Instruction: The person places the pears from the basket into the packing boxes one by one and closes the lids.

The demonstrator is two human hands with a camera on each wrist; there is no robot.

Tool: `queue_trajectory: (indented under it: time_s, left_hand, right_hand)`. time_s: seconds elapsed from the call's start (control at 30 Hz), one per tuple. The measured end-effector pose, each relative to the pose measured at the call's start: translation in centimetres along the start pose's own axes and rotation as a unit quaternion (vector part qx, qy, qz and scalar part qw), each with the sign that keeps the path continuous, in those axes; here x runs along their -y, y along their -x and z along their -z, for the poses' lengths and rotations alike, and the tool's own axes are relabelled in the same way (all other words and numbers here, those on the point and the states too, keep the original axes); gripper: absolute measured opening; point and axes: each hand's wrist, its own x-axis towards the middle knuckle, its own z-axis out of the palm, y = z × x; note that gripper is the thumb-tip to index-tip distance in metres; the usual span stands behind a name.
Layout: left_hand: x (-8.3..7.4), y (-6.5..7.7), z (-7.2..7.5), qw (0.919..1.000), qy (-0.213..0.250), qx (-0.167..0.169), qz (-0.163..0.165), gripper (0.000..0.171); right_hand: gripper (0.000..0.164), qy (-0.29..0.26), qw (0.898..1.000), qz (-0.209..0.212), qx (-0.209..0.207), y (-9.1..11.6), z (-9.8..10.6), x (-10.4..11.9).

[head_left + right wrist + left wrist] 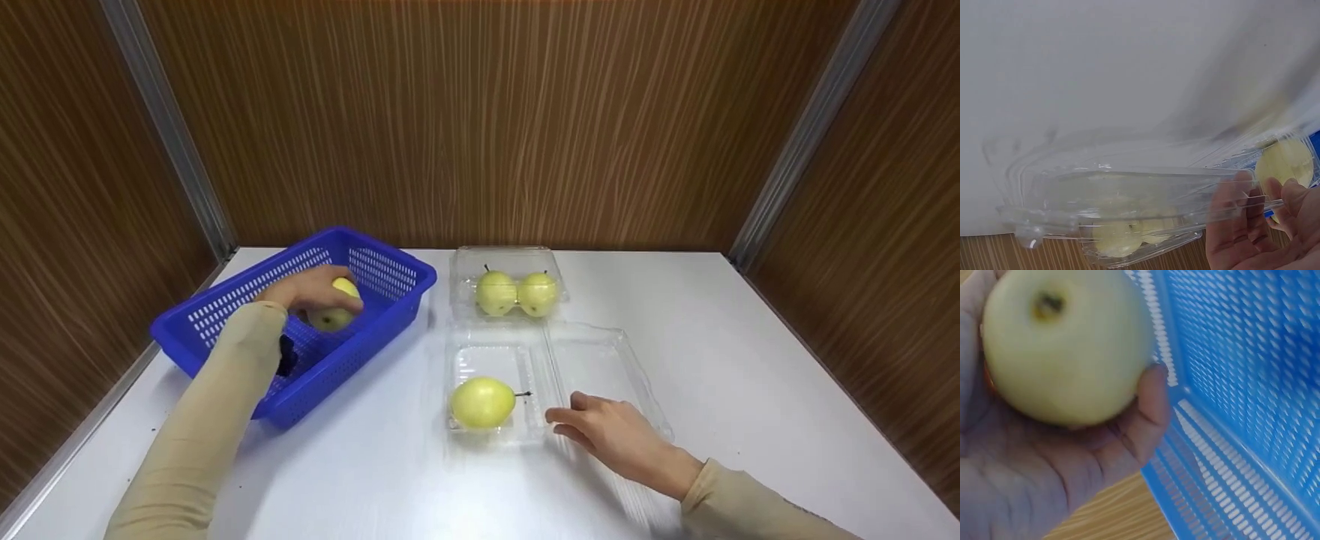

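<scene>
Inside the blue basket [409,300], my left hand [311,289] grips a pale yellow-green pear [1067,354], fingers and thumb curled around it. My right hand [611,435] is at the near edge of an open clear plastic clamshell box [544,420], close to its hinge. In the right wrist view the plastic edge runs between the thumb [1296,194] and the fingers [1235,197], which show through the film. One pear [482,403] lies on its side in the left half of that box, stem pointing right.
Behind the open box stands a second clear box [469,262] with two pears [496,292] side by side, stems up. Something black [286,356] shows by the left wrist in the basket. Wood-grain panels [487,127] enclose the white table [697,330] at back and sides.
</scene>
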Motion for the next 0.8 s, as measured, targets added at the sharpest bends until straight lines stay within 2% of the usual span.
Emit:
queue_trajectory:
  time_s: [0.1,0.23,0.37,0.47,0.63,0.8]
  left_hand:
    - [-0.6,0.3,0.0,0.9996,0.017,-0.018,-0.010,0.058]
    - [-1.5,0.3,-0.1,0.9974,0.025,-0.062,-0.027,0.055]
    - [-2.8,0.3,-0.6,0.9925,0.036,-0.106,-0.048,0.059]
    - [-3.8,0.4,-1.0,0.9897,0.037,-0.124,-0.060,0.066]
    - [-5.5,0.9,-1.4,0.9880,0.016,-0.131,-0.080,0.072]
    - [-6.7,0.9,-1.8,0.9891,0.008,-0.113,-0.093,0.070]
  right_hand:
    - [0.015,-0.004,1.000,-0.003,0.004,0.0,0.0,0.0]
    - [0.016,-0.003,1.000,-0.008,0.005,0.1,0.2,-0.1]
    - [0.016,0.000,1.000,-0.010,0.005,0.3,0.3,-0.1]
    - [0.016,0.003,1.000,-0.010,0.003,0.5,0.4,-0.1]
    - [0.019,0.011,1.000,-0.007,-0.005,0.6,0.8,0.0]
    - [0.018,0.009,1.000,-0.007,-0.009,0.5,1.0,0.0]
